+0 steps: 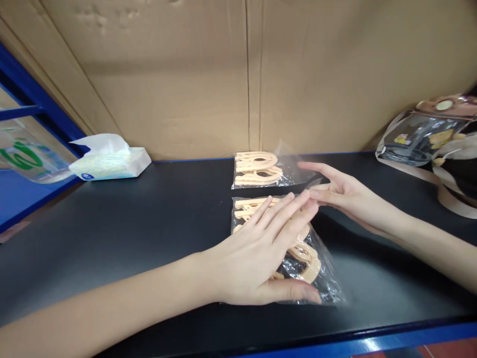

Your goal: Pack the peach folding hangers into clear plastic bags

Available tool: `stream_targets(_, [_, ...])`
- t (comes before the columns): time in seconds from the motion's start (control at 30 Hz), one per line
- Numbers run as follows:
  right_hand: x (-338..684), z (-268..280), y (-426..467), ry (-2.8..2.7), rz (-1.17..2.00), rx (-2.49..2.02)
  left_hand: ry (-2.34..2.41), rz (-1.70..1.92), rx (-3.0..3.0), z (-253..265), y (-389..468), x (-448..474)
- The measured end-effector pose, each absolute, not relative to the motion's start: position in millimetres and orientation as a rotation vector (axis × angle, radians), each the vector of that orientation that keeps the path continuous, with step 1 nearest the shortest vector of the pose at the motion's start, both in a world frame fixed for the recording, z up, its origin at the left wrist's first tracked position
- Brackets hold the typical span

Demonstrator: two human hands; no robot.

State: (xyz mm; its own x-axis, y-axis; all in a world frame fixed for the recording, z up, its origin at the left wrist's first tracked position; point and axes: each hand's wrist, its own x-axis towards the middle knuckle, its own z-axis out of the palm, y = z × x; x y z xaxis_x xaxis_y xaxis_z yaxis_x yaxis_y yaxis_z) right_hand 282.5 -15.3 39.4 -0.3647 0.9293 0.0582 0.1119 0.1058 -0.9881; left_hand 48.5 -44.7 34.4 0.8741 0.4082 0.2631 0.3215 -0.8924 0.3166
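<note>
Two clear plastic bags with beige plastic pieces, which look like folding hangers, lie one behind the other on the black table [179, 219]. My left hand [257, 253] lies flat over the near bag [330, 278], its fingers stretched and its thumb apart, hiding much of the contents. At that bag's upper right corner, my right hand [339, 194] pinches the clear film between thumb and fingers, while its index finger points left. The far bag [257, 168] rests flat just beyond, its loose film end reaching toward my right index finger.
A tissue pack [112, 161] sits at the back left, beside a clear bag with green print [26, 154] and a blue frame [55, 112]. At the back right stands a transparent bottle [413, 141] with a strap [410, 171]. Cardboard [167, 84] walls the rear.
</note>
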Motion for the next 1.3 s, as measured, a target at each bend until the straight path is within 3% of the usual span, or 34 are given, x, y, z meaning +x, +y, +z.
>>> stream_targets(0.2, [279.5, 32.7, -18.0, -1.793, 1.407, -0.915, 0.456, 0.664, 2.839, 33.4, -43.9, 47.8])
stream_targets(0.5, [277.5, 26.6, -16.4, -2.288, 0.715, -0.864, 0.185, 0.84, 2.835, 28.0, -42.4, 50.3])
stream_targets(0.77, [275.7, 19.6, -12.0, -2.481, 0.671, -0.838, 0.126, 0.759, 2.794, 29.0, -41.8, 50.0])
stream_targets(1.07, [281.2, 14.1, -17.1, -2.455, 0.666, -0.981, 1.002, 0.656, 2.571, 27.5, -47.1, 50.3])
stream_targets(1.3, [279.5, 19.7, -17.3, -2.396, 0.638, -1.026, 1.091, 0.349, 2.601, 28.7, -43.9, 49.7])
